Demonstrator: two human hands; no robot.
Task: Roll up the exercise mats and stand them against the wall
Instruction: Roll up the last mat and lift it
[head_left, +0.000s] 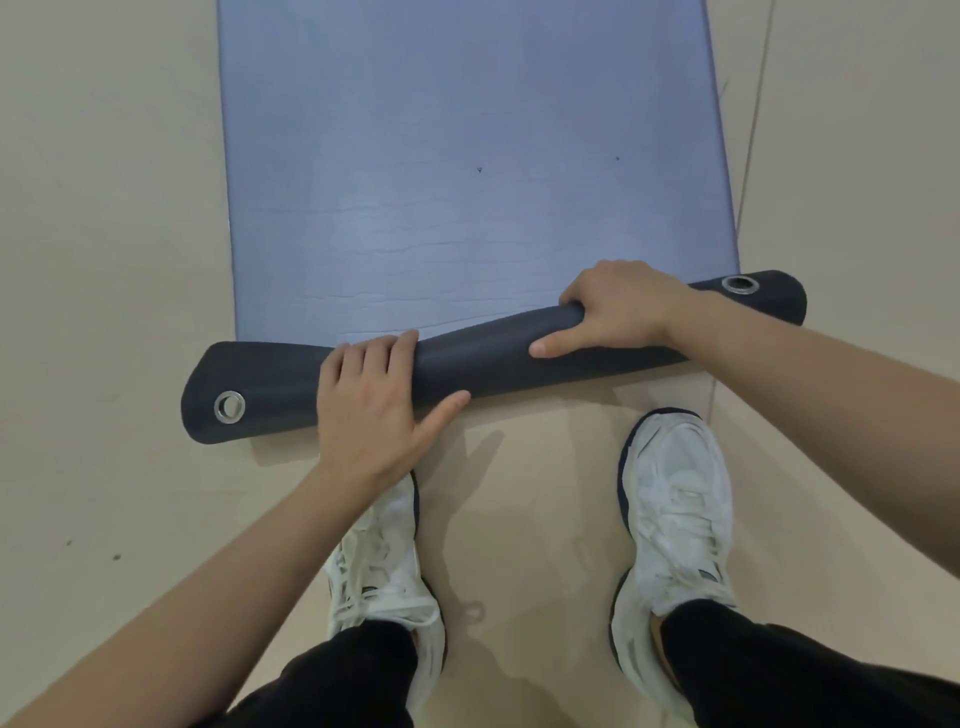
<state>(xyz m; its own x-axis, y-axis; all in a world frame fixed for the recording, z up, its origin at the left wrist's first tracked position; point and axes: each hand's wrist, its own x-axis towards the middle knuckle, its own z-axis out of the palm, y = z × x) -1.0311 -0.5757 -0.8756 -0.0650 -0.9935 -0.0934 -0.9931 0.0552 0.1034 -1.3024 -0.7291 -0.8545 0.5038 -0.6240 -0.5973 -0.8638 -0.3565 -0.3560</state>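
Both grips closed on near end of mat (467, 156): left hand (374, 410) & right hand (618, 312) curl fingers over the roll, thumbs on near side. Mat's on floor (104, 260). Approx. 1st turn done, most lies flat; rest of rolling + standing at wall not yet done.

No readable text; tiny dark marks (479, 170) on mat (467, 104) possibly specks.

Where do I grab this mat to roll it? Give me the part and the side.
Grip the rolled edge of the mat from the near side, fingers over the top, thumbs behind, as the left hand and right hand do. Probably set them wider, toward the grommets: both ends look flatter than the middle.
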